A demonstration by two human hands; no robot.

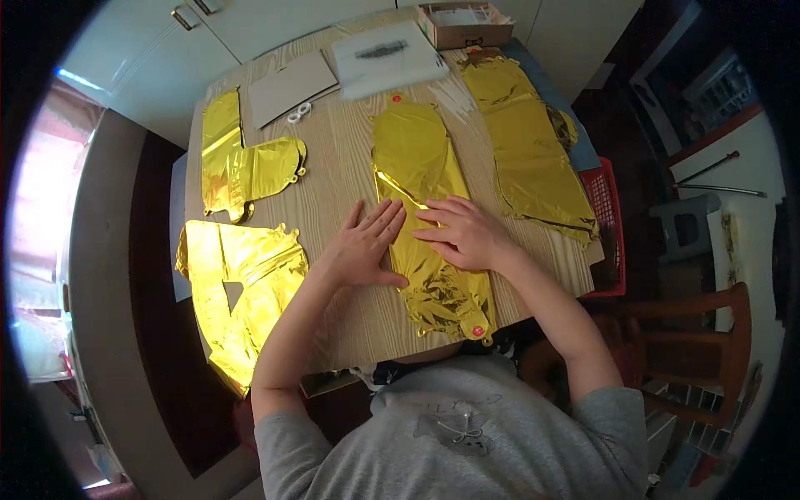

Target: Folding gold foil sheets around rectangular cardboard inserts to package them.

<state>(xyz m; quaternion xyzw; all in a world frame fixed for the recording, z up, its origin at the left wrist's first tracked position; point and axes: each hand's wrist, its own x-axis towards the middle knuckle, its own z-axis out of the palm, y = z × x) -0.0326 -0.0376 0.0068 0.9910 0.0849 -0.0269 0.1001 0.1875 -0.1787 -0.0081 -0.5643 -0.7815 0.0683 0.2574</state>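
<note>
A flat gold foil balloon lies lengthwise down the middle of the table, with a small red dot at its far end and another at its near end. My left hand rests with fingers spread across its left edge, partly on the tabletop. Over its right side, my right hand lies with fingers stretched and slightly bent, touching the foil. Between the two hands a shiny crease crosses the foil, while the near end is wrinkled. Neither hand grips anything.
Flat gold balloons lie around: an L-shaped one, one with a triangular hole, a stack at right. Farther back are grey card, white tape, clear plastic bags, white sticks, a cardboard box. A red basket stands right.
</note>
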